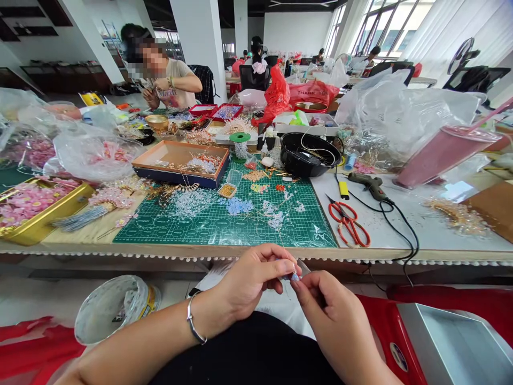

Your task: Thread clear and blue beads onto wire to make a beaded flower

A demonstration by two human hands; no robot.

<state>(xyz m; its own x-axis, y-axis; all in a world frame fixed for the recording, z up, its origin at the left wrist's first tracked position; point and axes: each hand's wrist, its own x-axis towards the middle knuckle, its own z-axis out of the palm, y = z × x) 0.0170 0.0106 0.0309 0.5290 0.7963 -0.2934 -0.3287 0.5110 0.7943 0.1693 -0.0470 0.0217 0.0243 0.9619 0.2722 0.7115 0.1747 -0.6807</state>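
Observation:
Both my hands meet over my lap, just in front of the table edge. Pinched between the thumb and fingers of my left hand (260, 275) is a small pale blue beaded flower piece (295, 276) with a thin wire. The thumb and forefinger of my right hand (324, 299) close on the same piece from the other side. Its finer parts are too small to tell. Beyond my hands, blue petals (237, 206), a heap of clear beads (188, 203) and wired blue flowers (274, 216) lie on the green cutting mat (224, 232).
Red-handled scissors (348, 222) and a glue gun (366, 184) with its cable lie at the right. A black bowl (308, 155), a shallow box (180, 163) and a pink cup (444, 158) stand further back. A bucket (114, 310) is below left. A person (176, 83) sits across.

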